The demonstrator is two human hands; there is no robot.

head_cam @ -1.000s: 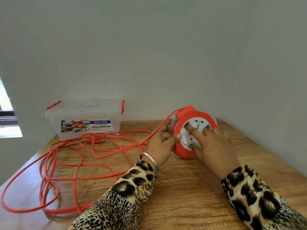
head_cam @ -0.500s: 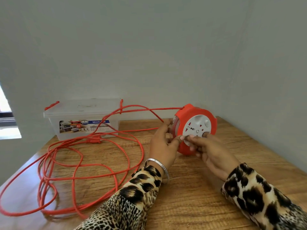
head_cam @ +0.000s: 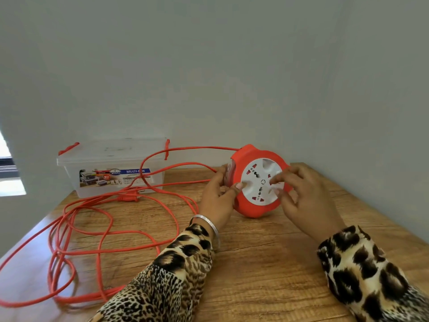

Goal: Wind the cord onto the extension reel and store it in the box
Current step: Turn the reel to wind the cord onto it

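A round orange extension reel [head_cam: 253,206] with a white socket face stands on edge on the wooden table [head_cam: 267,263], tilted toward me. My left hand [head_cam: 217,196] grips its left rim, thumb on the white face. My right hand [head_cam: 304,198] rests its fingertips on the right side of the white face. The long orange cord [head_cam: 102,231] leaves the reel's top, arcs through the air and lies in loose loops over the table's left half. Its plug [head_cam: 128,198] lies by the clear lidded box [head_cam: 109,168] with orange latches at the back left.
Grey walls close off the back and right of the table. A bright window [head_cam: 9,173] shows at the far left. The table's left edge runs diagonally near the cord loops.
The reel's white face has turned under my right hand's fingers, which shifted from the lower face to its right side. A cord loop has risen into the air toward the reel.
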